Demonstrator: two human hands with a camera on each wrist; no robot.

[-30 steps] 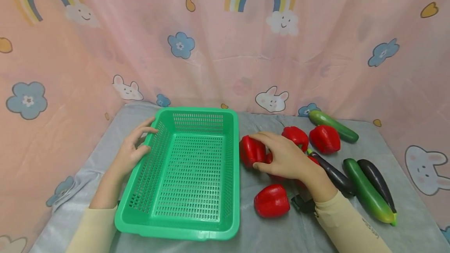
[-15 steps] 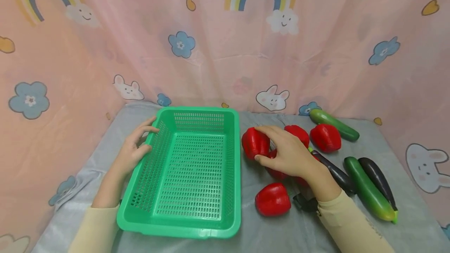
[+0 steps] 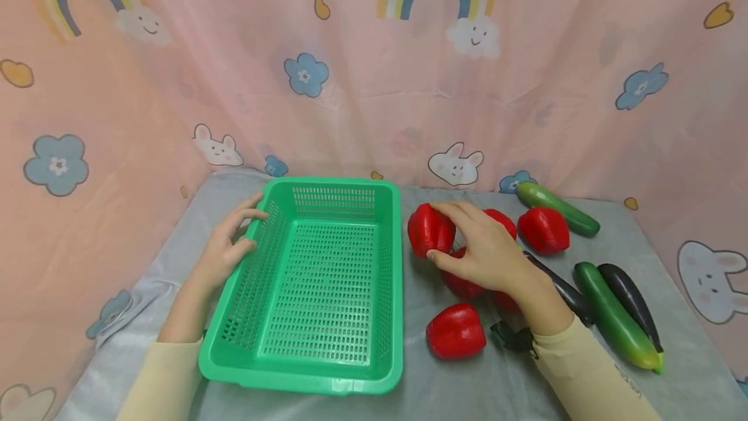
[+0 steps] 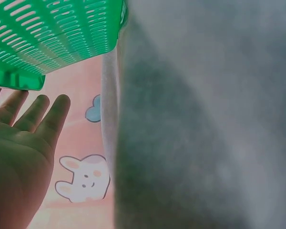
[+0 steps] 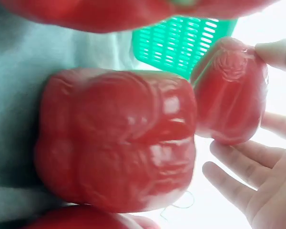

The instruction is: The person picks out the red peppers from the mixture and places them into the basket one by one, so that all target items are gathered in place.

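Note:
My right hand [image 3: 485, 245] holds a red bell pepper [image 3: 429, 231] between thumb and fingers, just right of the green basket [image 3: 304, 385]. In the right wrist view this gripped bell pepper [image 5: 233, 95] appears beyond another red bell pepper [image 5: 117, 140]. My left hand [image 3: 222, 249] touches the basket's left rim with relaxed fingers. From below, the left wrist view has these fingers [image 4: 52, 117] extended against the rim, the thumb out of sight. No vegetables lie inside the basket. Under my right hand more red bell peppers [image 3: 461, 278] are partly hidden.
One red bell pepper [image 3: 456, 331] lies nearer me, another [image 3: 543, 229] farther right. A light green zucchini [image 3: 558, 208] lies at the back right. Dark eggplants [image 3: 631, 301] and a green zucchini [image 3: 616, 317] lie on the right. A pink patterned curtain [image 3: 350, 128] hangs behind the table.
My right hand has shifted the gripped bell pepper slightly away from me and to the right, uncovering more of the bell pepper beneath. My left hand stays at the basket rim.

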